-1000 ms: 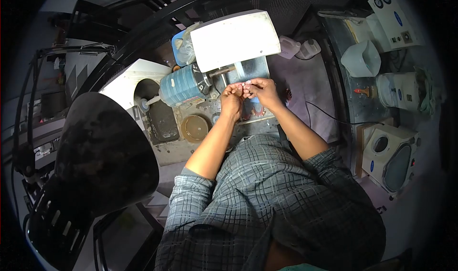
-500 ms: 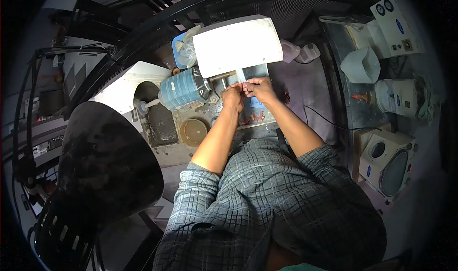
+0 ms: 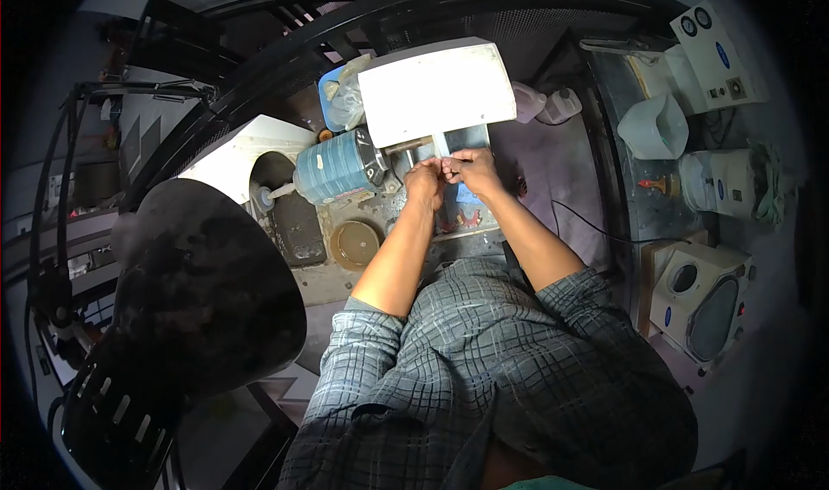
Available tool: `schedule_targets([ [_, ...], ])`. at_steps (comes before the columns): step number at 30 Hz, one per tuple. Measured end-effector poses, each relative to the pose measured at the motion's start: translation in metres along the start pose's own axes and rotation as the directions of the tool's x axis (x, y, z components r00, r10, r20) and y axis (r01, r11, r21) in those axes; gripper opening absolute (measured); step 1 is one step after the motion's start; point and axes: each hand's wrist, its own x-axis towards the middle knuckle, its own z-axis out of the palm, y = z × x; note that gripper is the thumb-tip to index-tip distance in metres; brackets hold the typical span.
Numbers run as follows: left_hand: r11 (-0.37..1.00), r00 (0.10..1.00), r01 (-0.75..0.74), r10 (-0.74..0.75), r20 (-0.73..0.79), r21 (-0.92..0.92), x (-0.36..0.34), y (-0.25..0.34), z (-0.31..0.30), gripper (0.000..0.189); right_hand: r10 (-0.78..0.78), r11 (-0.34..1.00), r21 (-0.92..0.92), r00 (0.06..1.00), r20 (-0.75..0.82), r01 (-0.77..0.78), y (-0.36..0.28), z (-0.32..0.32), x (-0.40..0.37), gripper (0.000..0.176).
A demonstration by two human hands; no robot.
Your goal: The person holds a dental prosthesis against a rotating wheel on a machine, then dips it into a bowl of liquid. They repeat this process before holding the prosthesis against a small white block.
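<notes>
My left hand (image 3: 423,183) and my right hand (image 3: 473,170) meet under the front edge of a white hood (image 3: 439,84). Fingers of both are closed in a pinch around something small that they mostly hide, so its kind cannot be made out. Just beyond the fingertips runs a metal shaft (image 3: 406,145) from a blue ribbed motor (image 3: 335,169) on the left. A pale upright strip (image 3: 442,143) stands right behind the hands. Below them, a blue piece (image 3: 467,196) and a reddish jagged piece (image 3: 469,218) lie on the bench tray.
Left of the hands are a round brown bowl (image 3: 355,245), a dark basin (image 3: 298,229) and a second white hood (image 3: 246,149). A large black lamp shade (image 3: 211,283) fills the lower left. Machines and a white pitcher (image 3: 654,127) stand on the right-hand bench.
The whole view has shifted slightly, so the bench sits a little further right and lower. Both hands stay pinched together at the shaft, with only small finger movement.
</notes>
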Motion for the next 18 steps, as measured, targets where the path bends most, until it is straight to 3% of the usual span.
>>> schedule_targets([
  [3,0.993,0.999,0.033,-0.029,-0.040,0.114,-0.007,0.004,0.009,0.007,0.002,1.000,0.015,1.000,0.001,-0.002,0.002,-0.002,0.002,0.012],
  [10,0.991,0.998,-0.059,0.060,-0.003,0.124,-0.004,-0.005,0.005,0.011,-0.050,0.999,-0.020,0.998,0.036,0.051,0.002,-0.005,0.000,0.011],
  [12,0.990,0.995,-0.089,0.092,-0.031,0.111,-0.006,-0.007,0.006,0.024,-0.069,0.997,-0.019,0.997,0.047,0.070,0.010,-0.006,0.005,0.011],
  [14,0.989,0.989,-0.147,0.148,-0.011,0.027,0.005,-0.016,-0.003,0.032,-0.156,0.974,-0.144,0.980,0.124,0.173,0.010,-0.010,0.006,0.011],
  [16,0.972,0.973,-0.227,0.230,-0.038,0.052,-0.002,-0.018,0.003,0.032,-0.154,0.985,-0.060,0.981,0.116,0.161,0.009,-0.009,0.005,0.011],
  [18,0.981,0.981,-0.193,0.193,0.021,0.018,-0.009,-0.016,0.007,0.025,-0.123,0.991,-0.039,0.992,0.038,0.124,-0.001,-0.003,-0.002,0.010],
])
